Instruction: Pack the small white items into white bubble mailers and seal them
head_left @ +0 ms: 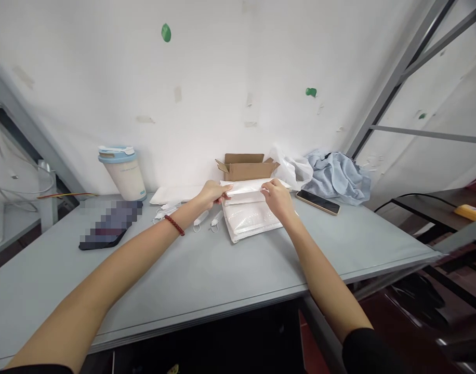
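Note:
My left hand (213, 194) pinches the left end of a flat white plastic packet (246, 188). On its right side, the fingers of my right hand (277, 199) are closed on the same packet's edge. The packet is raised and slightly tilted above a stack of glossy white plastic packages (249, 221) lying on the grey table (207, 275). Just left of the stack are small white pieces with cord loops (215, 221), partly hidden by my left arm. What the packets contain cannot be seen.
An open cardboard box (248, 170) stands behind the stack, beside a white plastic bag (290, 169) and crumpled blue cloth (335, 174). A phone (318, 202) lies at right. On the left are a cup (123, 174) and a dark blurred item (111, 224). A white wall rises behind.

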A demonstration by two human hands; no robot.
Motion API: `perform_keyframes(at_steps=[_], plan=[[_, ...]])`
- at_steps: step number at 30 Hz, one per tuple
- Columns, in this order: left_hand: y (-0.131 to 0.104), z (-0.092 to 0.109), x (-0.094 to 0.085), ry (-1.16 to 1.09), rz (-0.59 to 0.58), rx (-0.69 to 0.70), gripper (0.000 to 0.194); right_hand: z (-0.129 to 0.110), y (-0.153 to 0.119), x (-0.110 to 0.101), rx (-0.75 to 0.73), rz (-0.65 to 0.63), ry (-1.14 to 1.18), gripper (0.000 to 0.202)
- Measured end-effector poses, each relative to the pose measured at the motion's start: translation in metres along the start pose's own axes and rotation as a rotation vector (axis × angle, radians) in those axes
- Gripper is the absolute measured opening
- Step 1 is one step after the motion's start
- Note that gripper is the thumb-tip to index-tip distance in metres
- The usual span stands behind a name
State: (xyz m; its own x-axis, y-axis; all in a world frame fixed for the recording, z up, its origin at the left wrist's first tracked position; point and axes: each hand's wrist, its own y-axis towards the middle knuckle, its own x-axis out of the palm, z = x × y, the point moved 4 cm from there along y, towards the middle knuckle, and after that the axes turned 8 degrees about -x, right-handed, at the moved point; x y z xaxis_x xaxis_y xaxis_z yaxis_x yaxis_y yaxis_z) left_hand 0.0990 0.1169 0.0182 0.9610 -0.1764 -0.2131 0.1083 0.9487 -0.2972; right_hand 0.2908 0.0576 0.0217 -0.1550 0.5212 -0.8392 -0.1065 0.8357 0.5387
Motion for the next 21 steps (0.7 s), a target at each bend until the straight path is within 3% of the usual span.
perform_keyframes(at_steps=[7,14,17,21], plan=[[0.009,-0.006,-0.012,0.176,0.110,0.088,0.034,-0.002,-0.001,0.004,0.023,-0.048,-0.002,0.024],[0.021,-0.005,-0.069,0.559,0.284,0.272,0.012,-0.008,-0.008,-0.009,0.045,-0.037,-0.013,0.029],[0.030,-0.006,-0.087,0.727,0.282,0.341,0.007,-0.013,-0.010,-0.012,0.010,-0.002,0.017,0.029],[0.042,-0.015,-0.093,0.882,0.225,0.384,0.013,-0.023,-0.012,-0.011,-0.035,0.013,0.078,0.025]])
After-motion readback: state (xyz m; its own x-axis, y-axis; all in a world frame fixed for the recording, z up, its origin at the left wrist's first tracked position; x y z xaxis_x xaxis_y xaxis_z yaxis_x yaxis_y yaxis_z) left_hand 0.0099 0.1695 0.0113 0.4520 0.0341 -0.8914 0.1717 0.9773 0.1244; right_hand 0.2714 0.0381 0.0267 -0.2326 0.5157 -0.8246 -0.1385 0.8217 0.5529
